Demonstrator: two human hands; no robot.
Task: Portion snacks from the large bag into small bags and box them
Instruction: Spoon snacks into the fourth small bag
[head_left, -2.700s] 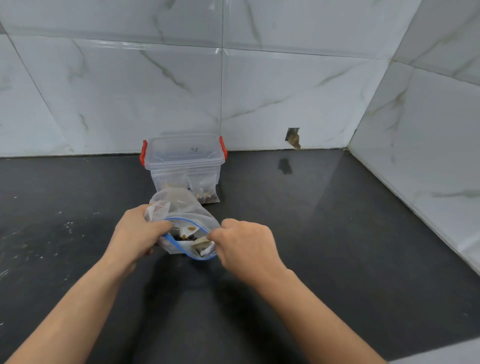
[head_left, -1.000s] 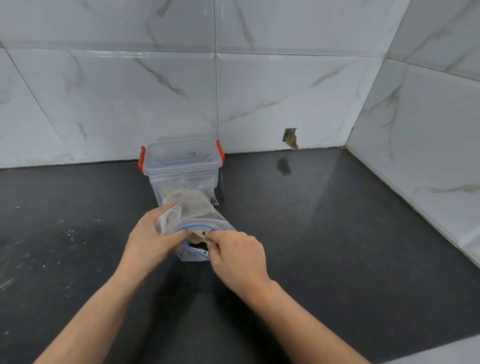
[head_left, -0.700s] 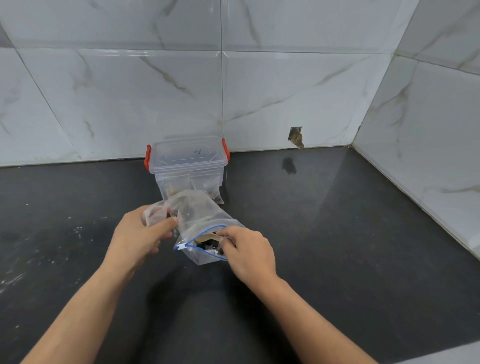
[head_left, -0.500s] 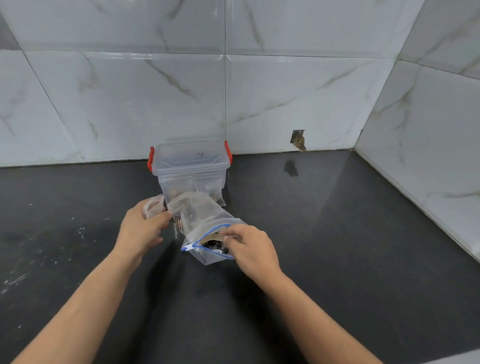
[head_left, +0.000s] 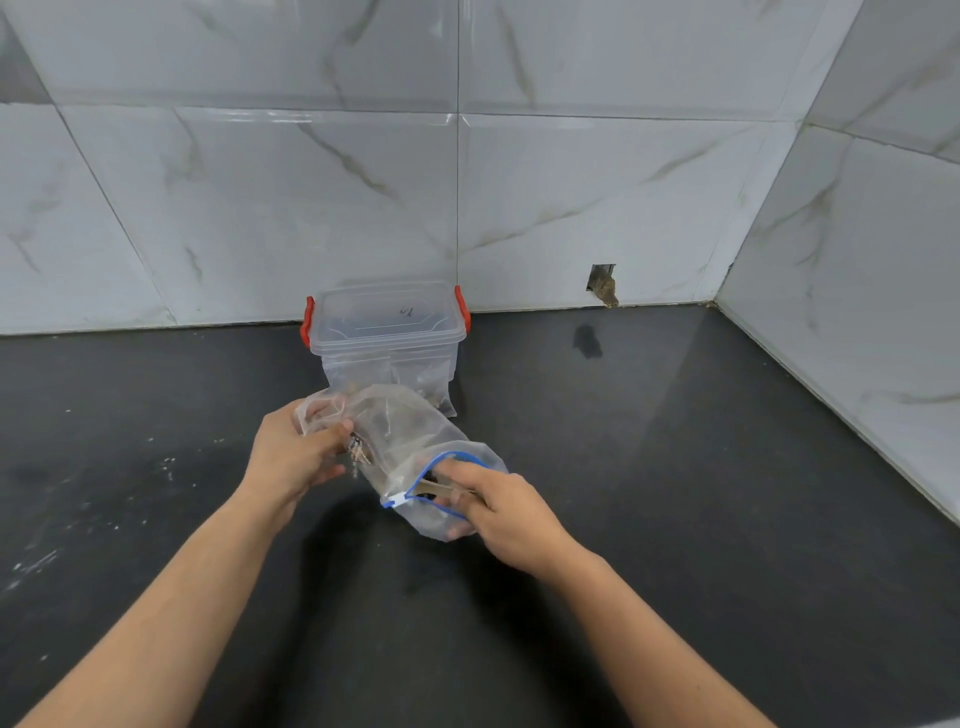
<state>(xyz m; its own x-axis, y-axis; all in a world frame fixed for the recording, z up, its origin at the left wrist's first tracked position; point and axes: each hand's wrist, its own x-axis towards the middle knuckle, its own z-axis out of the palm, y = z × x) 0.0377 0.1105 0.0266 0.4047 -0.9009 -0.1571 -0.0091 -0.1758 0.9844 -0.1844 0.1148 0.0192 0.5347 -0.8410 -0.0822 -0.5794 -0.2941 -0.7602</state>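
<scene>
A clear zip bag (head_left: 410, 441) with a blue rim and a white slider hangs just above the black counter, its mouth (head_left: 451, 460) turned toward me. My right hand (head_left: 501, 512) holds the mouth's right edge, and its thumb and fingers pinch a tan snack piece (head_left: 434, 487) there. My left hand (head_left: 293, 452) grips crumpled clear plastic (head_left: 324, 413) at the bag's far end; whether that is a second bag I cannot tell. Dark snack bits (head_left: 357, 451) show through the plastic beside my left thumb. Behind stands a clear lidded box (head_left: 387, 325) with red latches and filled small bags inside.
The black counter (head_left: 675, 493) runs to white marble-tiled walls at the back and the right. A small hole (head_left: 602, 285) breaks the back wall near the corner. White specks mark the counter on the left.
The bag's mouth has swung right and toward me with my right hand. My left hand let go of the rim and now grips the plastic farther back. The view shifted slightly.
</scene>
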